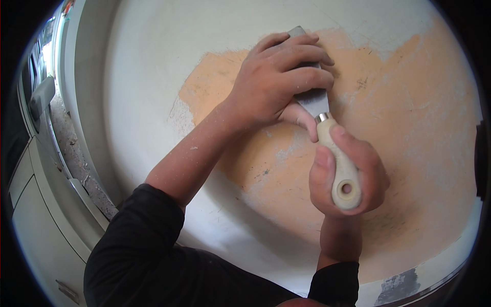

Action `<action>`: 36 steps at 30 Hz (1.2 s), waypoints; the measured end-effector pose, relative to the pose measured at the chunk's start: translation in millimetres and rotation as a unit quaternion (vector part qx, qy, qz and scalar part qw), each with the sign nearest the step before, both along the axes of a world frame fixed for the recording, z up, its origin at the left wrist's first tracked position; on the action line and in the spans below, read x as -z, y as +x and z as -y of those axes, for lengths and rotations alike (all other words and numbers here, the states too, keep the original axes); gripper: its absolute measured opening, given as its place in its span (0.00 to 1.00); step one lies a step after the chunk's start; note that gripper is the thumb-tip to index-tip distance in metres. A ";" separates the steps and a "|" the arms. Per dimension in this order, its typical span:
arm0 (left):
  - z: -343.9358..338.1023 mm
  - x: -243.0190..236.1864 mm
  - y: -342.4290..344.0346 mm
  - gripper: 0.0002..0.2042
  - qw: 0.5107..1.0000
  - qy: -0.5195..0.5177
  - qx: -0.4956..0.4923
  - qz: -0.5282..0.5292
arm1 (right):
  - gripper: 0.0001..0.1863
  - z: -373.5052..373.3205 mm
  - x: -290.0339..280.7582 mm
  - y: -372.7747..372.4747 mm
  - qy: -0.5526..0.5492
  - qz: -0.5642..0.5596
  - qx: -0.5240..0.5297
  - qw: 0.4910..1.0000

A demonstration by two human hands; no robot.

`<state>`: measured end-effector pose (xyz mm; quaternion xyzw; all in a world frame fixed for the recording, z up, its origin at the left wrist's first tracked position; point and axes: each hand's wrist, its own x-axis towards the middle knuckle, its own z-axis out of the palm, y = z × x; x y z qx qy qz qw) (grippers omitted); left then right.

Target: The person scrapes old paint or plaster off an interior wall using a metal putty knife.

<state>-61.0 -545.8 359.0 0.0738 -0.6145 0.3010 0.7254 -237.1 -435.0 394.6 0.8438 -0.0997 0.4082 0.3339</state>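
Observation:
A putty knife (341, 163) with a cream handle and a wide metal blade slants over a large pale-orange patch (404, 117) that looks like body filler. My right hand (372, 171) is closed round the handle, its thumb along the side and the round hanging hole showing at the butt. My left hand (279, 77) lies across the blade, fingers over the top and thumb tucked under by the metal collar. The blade's tip pokes out beyond the fingers. Whether its edge touches the patch is hidden.
Around the patch runs a smooth white curved panel (143, 71), with scuffed grey spots in the filler. A dark grey patch (400, 286) marks its lower right edge. At the far left stands a pale vehicle (43, 204) with a side mirror (43, 96), past a strip of rough ground (69, 138).

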 end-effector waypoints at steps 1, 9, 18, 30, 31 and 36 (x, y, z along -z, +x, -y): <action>-0.3 -0.2 0.3 0.34 1.000 -0.002 -0.006 -0.012 | 0.13 -3.0 -0.1 -0.9 0.004 -0.001 0.000 1.000; -5.9 11.0 -4.1 0.34 1.000 0.008 -0.006 0.004 | 0.13 -10.3 7.7 -3.7 0.027 -0.020 0.007 0.999; -3.8 7.6 -2.4 0.34 1.000 -0.001 -0.011 -0.010 | 0.12 -10.9 3.6 1.1 0.019 -0.023 0.005 1.000; -2.2 6.3 -2.0 0.34 1.000 0.001 -0.020 -0.023 | 0.12 -6.0 3.2 0.3 0.035 -0.001 -0.010 0.999; -2.3 4.2 -1.4 0.34 0.999 -0.016 -0.032 -0.034 | 0.12 -8.1 1.2 1.9 0.042 0.012 -0.005 0.999; -2.9 7.3 -3.9 0.34 1.000 -0.006 -0.004 -0.013 | 0.11 -8.3 5.7 -0.9 0.025 -0.012 -0.004 1.000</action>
